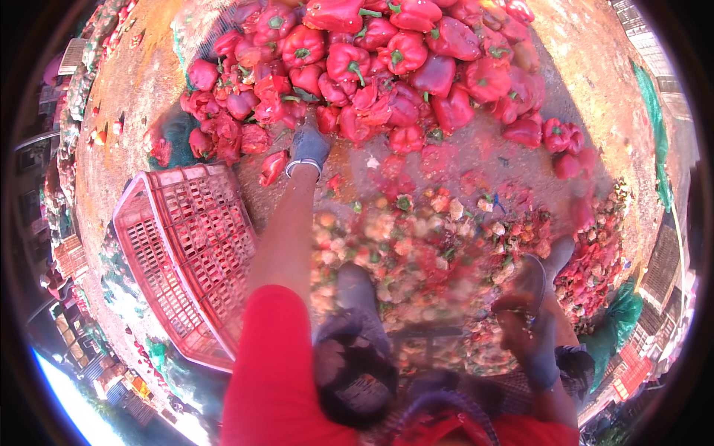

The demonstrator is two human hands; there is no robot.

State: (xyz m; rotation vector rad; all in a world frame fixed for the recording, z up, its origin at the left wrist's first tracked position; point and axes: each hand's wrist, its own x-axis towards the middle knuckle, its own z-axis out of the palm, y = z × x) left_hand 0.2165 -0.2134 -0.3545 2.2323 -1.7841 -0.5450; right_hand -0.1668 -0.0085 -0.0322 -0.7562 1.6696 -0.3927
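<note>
My left hand [309, 146], in a grey-blue glove with a white cuff, reaches forward to the near edge of a large heap of red bell peppers [349, 63]. Its fingers stretch toward the peppers, and no pepper shows in its grasp. A torn piece of red pepper [274, 168] lies just left of the wrist. Low on the right, my right hand [532, 342], also gloved, is held near my right leg with its fingers curled. A greyish curved shape shows at its fingers, too blurred to name.
A red plastic crate [201, 253] lies tilted to the left of my left arm. Pepper cores and scraps [424, 260] cover the ground between my boots [357, 286]. Green netting [616, 327] bunches at the right. Loose peppers [561, 141] lie right of the heap.
</note>
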